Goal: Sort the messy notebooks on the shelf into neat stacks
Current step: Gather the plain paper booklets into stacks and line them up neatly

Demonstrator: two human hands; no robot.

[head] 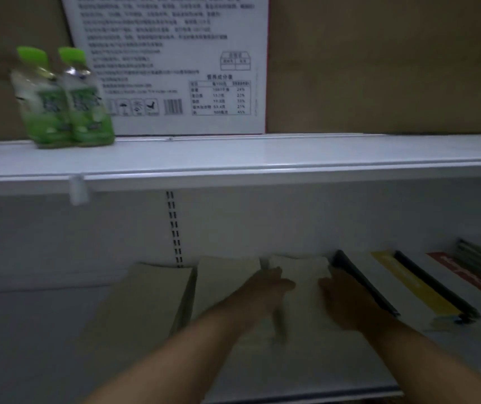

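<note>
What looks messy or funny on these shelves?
The right end of the lower shelf looks messy. The black-edged notebook, yellow notebook and red notebook lie slanted and overlapping, while the brown stacks on the left sit straighter. I can't see any spill.

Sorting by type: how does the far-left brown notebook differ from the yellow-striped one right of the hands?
The brown notebook has a plain cover; the yellow-striped notebook is white with a yellow band. The brown one shows no dark spine; the striped one has a black edge. Both lie flat on the lower shelf.
</note>
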